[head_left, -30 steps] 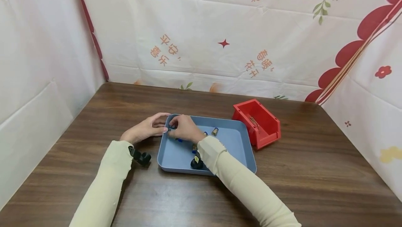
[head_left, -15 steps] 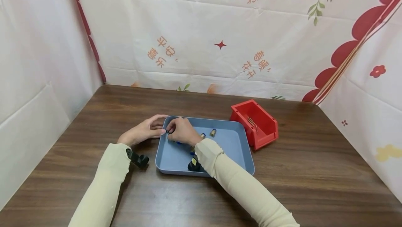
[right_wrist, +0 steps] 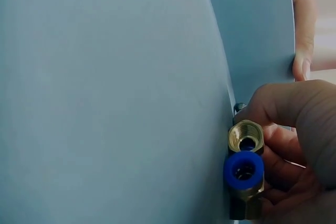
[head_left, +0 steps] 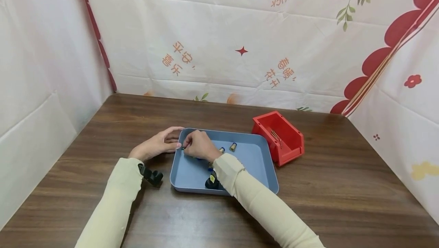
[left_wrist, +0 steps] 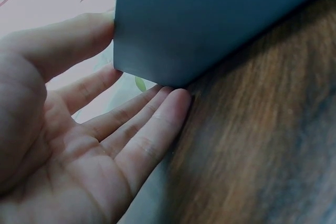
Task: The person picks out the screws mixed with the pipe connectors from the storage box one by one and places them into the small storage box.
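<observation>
The blue tray (head_left: 252, 160) sits on the table with my left hand (head_left: 156, 144) at its far left corner. In the left wrist view, the left thumb and fingertips touch the tray's edge and outer wall, fingers nearly straight. My right hand (head_left: 200, 146) reaches inside that corner and pinches a small shiny metal piece (right_wrist: 240, 107), mostly hidden by the fingers. Right under the right thumb, in the right wrist view, lie a threaded brass fitting (right_wrist: 237, 136) and a blue-collared brass fitting (right_wrist: 244, 182) by the tray wall. Another brass fitting (head_left: 233, 147) lies in the tray's far part.
A red bin (head_left: 290, 135) with a few thin brass-coloured pieces (head_left: 275, 135) stands against the tray's right side. Black wrist cameras ride on both sleeves; the right one (head_left: 210, 183) hangs over the tray's near side. A patterned cloth (head_left: 212, 23) hangs behind the table.
My right fingertips have shifted slightly nearer along the tray's left wall, and the dark piece at them now shows less. The left hand stays at the corner. The head view has shifted a little.
</observation>
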`<action>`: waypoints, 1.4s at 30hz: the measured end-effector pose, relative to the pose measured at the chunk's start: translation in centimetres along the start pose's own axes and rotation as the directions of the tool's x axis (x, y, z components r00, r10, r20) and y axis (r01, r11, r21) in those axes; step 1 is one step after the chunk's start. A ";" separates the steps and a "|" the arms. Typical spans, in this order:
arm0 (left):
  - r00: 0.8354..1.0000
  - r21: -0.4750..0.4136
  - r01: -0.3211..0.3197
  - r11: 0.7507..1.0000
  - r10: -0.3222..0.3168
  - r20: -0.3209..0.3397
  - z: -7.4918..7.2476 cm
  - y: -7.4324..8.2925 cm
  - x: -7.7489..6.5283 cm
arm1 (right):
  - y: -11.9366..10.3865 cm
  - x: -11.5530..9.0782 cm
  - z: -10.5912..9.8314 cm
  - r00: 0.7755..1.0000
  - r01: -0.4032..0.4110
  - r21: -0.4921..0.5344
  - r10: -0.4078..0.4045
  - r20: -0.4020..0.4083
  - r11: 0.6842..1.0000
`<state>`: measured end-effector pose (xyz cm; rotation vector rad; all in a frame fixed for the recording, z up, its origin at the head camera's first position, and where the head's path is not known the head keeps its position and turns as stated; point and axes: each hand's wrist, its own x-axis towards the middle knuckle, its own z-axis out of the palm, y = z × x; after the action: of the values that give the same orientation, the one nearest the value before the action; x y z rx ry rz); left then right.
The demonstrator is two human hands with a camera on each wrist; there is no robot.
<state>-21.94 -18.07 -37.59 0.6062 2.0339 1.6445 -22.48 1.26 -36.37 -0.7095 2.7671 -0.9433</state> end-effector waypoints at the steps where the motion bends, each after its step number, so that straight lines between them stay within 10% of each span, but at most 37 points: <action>1: 1.000 0.000 0.004 1.000 -0.004 -0.003 0.0 0.0 0.0 | 0.0 0.0 0.0 1.000 0.004 0.006 -0.004 0.001 1.000; 27: 1.000 0.024 0.013 1.000 -0.013 -0.004 0.0 -0.1 0.0 | -0.1 -0.1 -0.7 0.992 0.118 0.024 -0.117 -0.039 0.993; 42: 0.999 0.081 0.031 0.996 -0.028 -0.038 0.2 0.1 0.0 | 1.2 -2.3 -6.0 0.990 0.073 0.021 -0.070 -0.125 0.997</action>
<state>-21.86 -17.93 -37.54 0.5756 2.1351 1.5731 -22.49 6.42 -32.36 -0.7759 2.8478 -1.0696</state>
